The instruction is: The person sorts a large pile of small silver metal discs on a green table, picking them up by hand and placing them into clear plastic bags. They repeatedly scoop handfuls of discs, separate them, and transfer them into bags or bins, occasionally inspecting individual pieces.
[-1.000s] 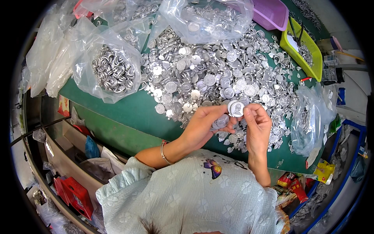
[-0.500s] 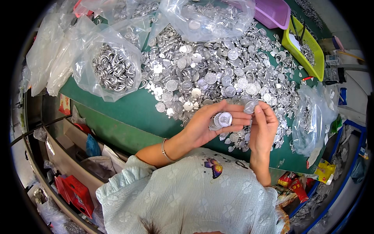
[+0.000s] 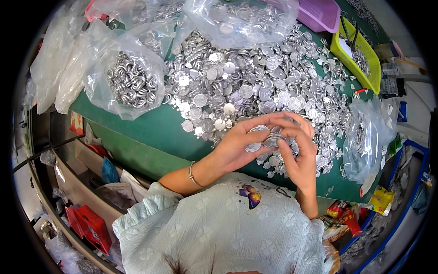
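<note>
I see left hand [image 3: 236,145] clasping silver discs [image 3: 252,147], mid-frame | right hand [image 3: 299,160] pinching disc stack [image 3: 273,141] | metal pile [image 3: 246,75], upper centre

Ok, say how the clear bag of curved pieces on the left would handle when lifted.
The clear bag looks thin and wrinkled, so would probably sag. The curved pieces heaped inside look metallic, so likely heavy; lying loose, they may shift.

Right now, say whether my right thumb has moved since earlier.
Yes: your right thumb moved left and nearer you, away from the lime-green basket.
</note>
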